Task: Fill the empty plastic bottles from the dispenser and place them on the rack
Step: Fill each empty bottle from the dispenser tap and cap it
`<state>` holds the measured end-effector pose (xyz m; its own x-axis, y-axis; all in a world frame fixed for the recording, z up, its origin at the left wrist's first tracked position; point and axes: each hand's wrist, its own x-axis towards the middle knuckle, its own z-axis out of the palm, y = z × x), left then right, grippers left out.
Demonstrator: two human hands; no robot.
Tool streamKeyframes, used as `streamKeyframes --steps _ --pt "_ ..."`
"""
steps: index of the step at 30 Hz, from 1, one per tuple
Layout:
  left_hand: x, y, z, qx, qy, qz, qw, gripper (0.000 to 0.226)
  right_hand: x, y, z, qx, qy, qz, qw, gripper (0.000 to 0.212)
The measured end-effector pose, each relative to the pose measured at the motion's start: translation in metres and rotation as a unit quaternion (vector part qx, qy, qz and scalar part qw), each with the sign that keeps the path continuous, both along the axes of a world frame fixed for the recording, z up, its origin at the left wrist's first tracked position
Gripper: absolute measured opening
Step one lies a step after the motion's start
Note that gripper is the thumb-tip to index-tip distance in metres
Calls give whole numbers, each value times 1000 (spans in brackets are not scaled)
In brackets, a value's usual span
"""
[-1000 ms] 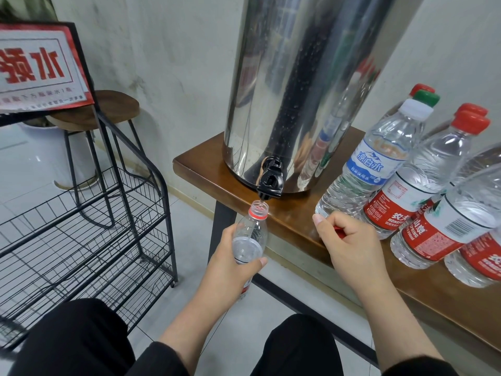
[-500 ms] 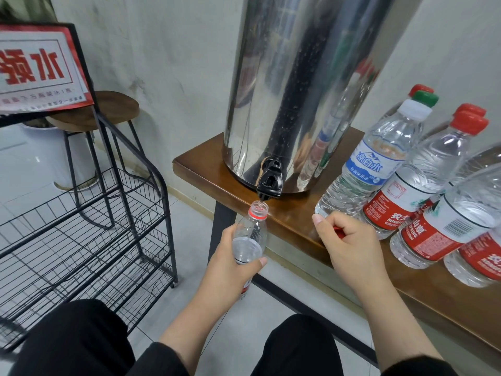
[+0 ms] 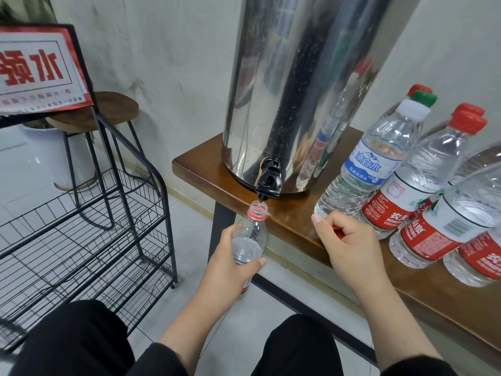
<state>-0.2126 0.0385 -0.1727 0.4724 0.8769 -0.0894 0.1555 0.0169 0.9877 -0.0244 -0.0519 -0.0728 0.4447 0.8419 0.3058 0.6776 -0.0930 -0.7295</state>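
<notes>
Steel dispenser [image 3: 298,90] stands upright on the wooden table [image 3: 206,172], its black tap [image 3: 268,183] overhanging the table's front edge. Black wire rack [image 3: 89,234] stands on the floor to the left, well apart from the tap. Capped bottles [image 3: 385,169] are crowded on the table to the right of the dispenser.

Left hand [image 3: 230,270] grips the uncapped bottle [image 3: 250,237] around its middle, mouth directly beneath the tap spout and just beside it. Water stands inside at about the label; a thin stream appears to be entering the mouth. Right hand [image 3: 352,245] rests on the table edge, fingers curled around a red cap [image 3: 338,231].

Step in hand, as judged: filling. Recommendations: keep the bottle upright and its mouth centred under the spout; grip lightly, since thin plastic squeezes and overflows; watch the level and close the tap short of the neck; cap before moving to the rack.
</notes>
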Motion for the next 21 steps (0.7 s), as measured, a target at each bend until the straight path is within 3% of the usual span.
streamKeyframes --steps 21 --pt "0 0 3 5 4 3 1000 72 -1 0 1 -4 -7 -2 1000 43"
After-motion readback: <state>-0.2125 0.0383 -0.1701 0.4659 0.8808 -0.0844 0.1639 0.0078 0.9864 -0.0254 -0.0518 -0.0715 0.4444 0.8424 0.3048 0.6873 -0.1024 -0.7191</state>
